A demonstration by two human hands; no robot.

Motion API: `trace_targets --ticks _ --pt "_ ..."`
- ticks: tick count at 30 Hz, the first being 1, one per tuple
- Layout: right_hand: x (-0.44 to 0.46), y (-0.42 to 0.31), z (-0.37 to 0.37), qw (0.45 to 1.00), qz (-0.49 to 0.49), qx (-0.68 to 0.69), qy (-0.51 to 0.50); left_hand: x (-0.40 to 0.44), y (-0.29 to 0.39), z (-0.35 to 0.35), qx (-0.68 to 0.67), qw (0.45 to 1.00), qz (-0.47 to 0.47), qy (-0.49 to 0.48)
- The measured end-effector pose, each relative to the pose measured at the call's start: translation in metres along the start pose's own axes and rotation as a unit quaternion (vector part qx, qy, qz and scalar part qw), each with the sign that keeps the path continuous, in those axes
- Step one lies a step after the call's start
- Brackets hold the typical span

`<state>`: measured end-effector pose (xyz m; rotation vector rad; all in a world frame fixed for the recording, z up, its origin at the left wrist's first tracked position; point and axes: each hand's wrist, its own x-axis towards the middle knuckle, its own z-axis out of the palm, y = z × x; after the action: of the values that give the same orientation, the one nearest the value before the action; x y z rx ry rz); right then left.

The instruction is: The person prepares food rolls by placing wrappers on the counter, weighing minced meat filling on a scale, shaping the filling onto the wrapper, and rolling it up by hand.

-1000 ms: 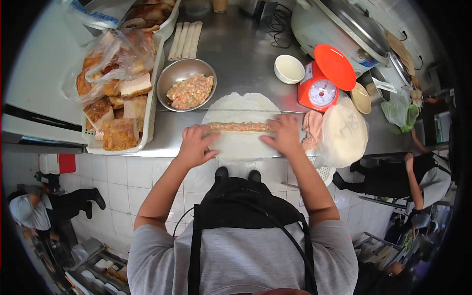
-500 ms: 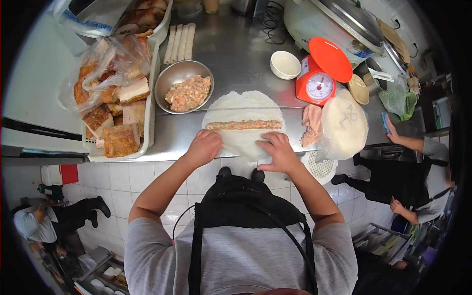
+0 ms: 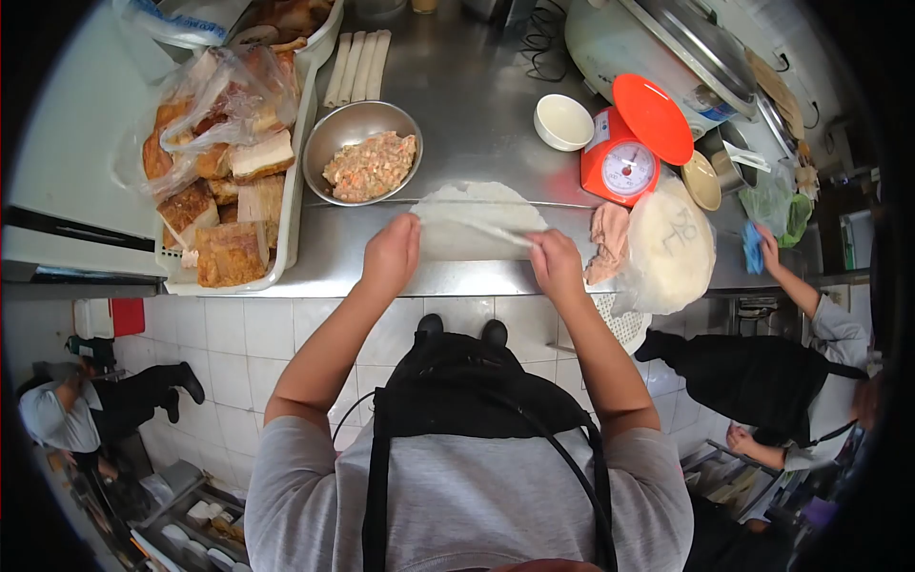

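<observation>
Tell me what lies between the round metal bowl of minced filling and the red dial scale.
A small round white bowl, close beside the scale; from there to the metal bowl, bare steel counter, in the head view.

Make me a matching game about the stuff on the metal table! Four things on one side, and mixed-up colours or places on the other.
Things
1. Scale
2. Metal bowl
3. Long white rolls
4. Thin pale sheet

Clues
A. Lined up side by side
B. Held by the left hand and right hand
C. Red
D. Has a lumpy pinkish mix inside

Right pairs: 1-C, 2-D, 3-A, 4-B
</observation>
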<state>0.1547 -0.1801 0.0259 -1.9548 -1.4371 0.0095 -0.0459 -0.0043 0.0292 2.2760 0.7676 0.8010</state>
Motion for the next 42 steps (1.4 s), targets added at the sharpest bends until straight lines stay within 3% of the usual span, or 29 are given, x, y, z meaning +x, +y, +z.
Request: trace_targets --ticks 3,6,9,12,15,18,24,27,30,36,39,42 --pt "0.027 0.011 0.021 0.994 0.093 0.052 0.028 0.018 -0.012 0.010 0.050 0.995 -0.084 -0.037" --pt "0.040 0.020 0.025 0.983 0.176 0.033 -0.038 0.023 -0.020 0.013 0.104 0.985 -0.112 -0.076" --pt "0.044 0.020 0.024 0.982 0.140 -0.127 -0.026 0.018 -0.024 0.017 0.125 0.979 -0.132 -0.095" --pt "0.044 0.005 0.023 0.990 -0.075 -0.115 0.011 0.017 -0.023 0.018 0.126 0.977 -0.142 -0.095" --pt "0.035 -0.024 0.035 0.987 -0.129 0.021 -0.098 0.017 -0.024 0.020 0.129 0.975 -0.143 -0.113" --pt "0.031 -0.020 0.046 0.986 -0.077 0.042 -0.145 0.016 -0.023 0.019 0.128 0.973 -0.149 -0.118" --pt "0.036 -0.017 0.043 0.972 -0.097 0.049 -0.208 0.015 -0.020 0.015 0.135 0.969 -0.147 -0.143" --pt "0.044 -0.031 0.040 0.976 -0.075 0.030 -0.203 0.017 -0.016 0.014 0.149 0.962 -0.162 -0.162" --pt "0.044 -0.049 0.055 0.975 -0.047 0.094 -0.196 0.016 -0.020 0.016 0.146 0.961 -0.158 -0.176" --pt "0.038 -0.042 0.065 0.971 -0.082 0.077 -0.210 0.024 -0.012 0.008 0.190 0.955 -0.142 -0.178" --pt "0.048 -0.060 0.056 0.973 -0.076 0.028 -0.216 0.037 -0.005 0.011 0.104 0.989 -0.024 -0.102" --pt "0.043 -0.069 0.075 0.977 -0.046 0.055 -0.201 0.063 -0.006 0.023 -0.088 0.962 -0.056 -0.254"
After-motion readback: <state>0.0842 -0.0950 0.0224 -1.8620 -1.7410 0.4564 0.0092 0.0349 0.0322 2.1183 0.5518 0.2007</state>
